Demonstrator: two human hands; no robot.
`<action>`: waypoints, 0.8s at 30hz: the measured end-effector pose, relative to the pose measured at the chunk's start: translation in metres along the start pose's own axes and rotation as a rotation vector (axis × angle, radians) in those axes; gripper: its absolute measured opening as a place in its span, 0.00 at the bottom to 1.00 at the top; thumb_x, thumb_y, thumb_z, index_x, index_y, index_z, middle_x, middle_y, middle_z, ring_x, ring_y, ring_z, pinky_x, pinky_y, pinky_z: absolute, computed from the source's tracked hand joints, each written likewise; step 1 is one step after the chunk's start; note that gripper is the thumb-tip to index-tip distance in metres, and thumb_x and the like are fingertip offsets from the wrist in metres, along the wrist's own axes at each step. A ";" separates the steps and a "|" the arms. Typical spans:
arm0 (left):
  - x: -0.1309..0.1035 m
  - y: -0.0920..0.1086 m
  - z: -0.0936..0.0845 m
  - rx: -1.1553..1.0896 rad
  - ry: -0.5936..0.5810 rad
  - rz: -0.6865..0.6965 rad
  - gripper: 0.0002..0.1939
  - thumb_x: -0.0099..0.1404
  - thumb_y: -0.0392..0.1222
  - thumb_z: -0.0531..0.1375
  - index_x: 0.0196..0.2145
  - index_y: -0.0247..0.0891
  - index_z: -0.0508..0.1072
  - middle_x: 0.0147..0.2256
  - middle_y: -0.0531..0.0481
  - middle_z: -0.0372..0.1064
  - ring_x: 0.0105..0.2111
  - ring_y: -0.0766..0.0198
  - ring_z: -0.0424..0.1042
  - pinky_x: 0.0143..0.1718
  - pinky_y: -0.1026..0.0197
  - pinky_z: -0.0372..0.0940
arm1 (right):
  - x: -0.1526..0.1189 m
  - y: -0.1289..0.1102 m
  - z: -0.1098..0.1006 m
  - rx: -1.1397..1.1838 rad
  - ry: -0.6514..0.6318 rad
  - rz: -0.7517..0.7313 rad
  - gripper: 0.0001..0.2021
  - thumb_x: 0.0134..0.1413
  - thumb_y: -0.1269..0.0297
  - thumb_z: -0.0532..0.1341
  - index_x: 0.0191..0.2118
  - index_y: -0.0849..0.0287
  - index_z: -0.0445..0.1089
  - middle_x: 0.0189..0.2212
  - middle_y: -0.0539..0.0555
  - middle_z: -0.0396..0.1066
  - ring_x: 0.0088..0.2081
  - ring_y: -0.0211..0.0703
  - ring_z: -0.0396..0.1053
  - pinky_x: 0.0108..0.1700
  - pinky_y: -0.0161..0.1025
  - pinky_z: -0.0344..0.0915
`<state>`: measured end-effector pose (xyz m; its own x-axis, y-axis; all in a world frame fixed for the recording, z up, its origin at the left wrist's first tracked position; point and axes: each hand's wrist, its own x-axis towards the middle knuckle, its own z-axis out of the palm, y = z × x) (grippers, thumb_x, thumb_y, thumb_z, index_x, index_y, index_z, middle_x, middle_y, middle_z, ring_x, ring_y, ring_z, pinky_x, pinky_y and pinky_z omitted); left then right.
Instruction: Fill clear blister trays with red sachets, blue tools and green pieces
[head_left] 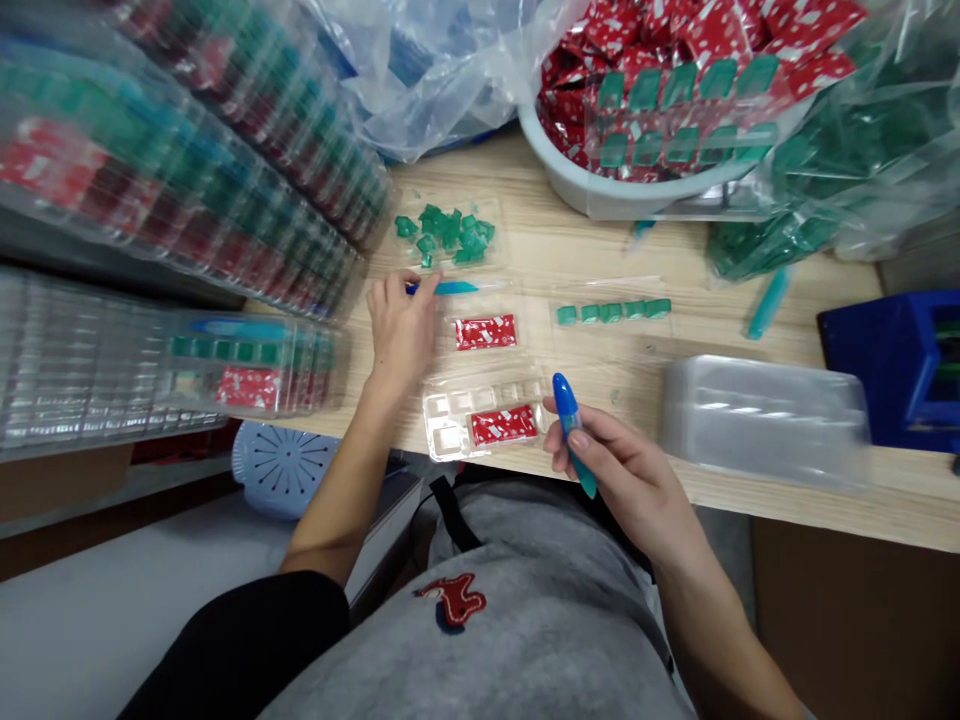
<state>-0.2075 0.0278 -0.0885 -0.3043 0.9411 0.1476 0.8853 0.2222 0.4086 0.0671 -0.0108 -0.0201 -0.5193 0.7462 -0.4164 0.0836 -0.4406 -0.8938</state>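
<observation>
In my right hand (626, 470) is a pen-shaped tool (574, 435) with a blue end and a teal end, pinched between thumb and fingers near the table's front edge. My left hand (401, 330) has its fingertips closed on the dark blue end of a second pen-shaped tool (456, 287), which lies across a clear plastic tray (523, 312). A red patterned packet (486, 332) sits in that tray. Closer to me, another clear tray (442, 410) with small square hollows holds a second red packet (504, 426).
Green pieces (450, 235) lie loose at the back; a green row (613, 311) sits right. Filled clear packs (247, 365) are stacked left. A white tub (555, 170) of red packets, a clear plastic stack (765, 420) and a blue holder (885, 370) stand right.
</observation>
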 end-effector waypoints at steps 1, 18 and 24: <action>0.000 0.000 0.000 -0.007 0.005 -0.005 0.18 0.70 0.41 0.52 0.54 0.42 0.72 0.53 0.34 0.63 0.54 0.42 0.61 0.56 0.38 0.54 | 0.000 0.001 -0.001 0.002 0.001 -0.002 0.17 0.59 0.52 0.59 0.46 0.57 0.74 0.27 0.50 0.69 0.28 0.36 0.64 0.32 0.35 0.65; -0.076 0.078 -0.064 -0.875 -0.275 0.122 0.15 0.69 0.48 0.56 0.49 0.41 0.75 0.46 0.47 0.76 0.45 0.61 0.75 0.48 0.57 0.71 | 0.011 -0.010 0.019 0.422 -0.141 -0.132 0.09 0.60 0.58 0.62 0.46 0.50 0.73 0.40 0.50 0.77 0.37 0.38 0.76 0.44 0.42 0.73; -0.075 0.083 -0.063 -0.988 -0.253 0.112 0.10 0.65 0.47 0.63 0.40 0.40 0.76 0.38 0.49 0.77 0.39 0.63 0.76 0.42 0.61 0.71 | 0.006 -0.009 0.020 0.055 -0.074 -0.187 0.11 0.59 0.59 0.63 0.46 0.52 0.76 0.27 0.48 0.74 0.27 0.35 0.71 0.32 0.35 0.71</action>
<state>-0.1336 -0.0406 -0.0092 -0.0534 0.9951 0.0832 0.1845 -0.0721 0.9802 0.0464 -0.0118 -0.0116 -0.5824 0.7798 -0.2294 -0.0655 -0.3263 -0.9430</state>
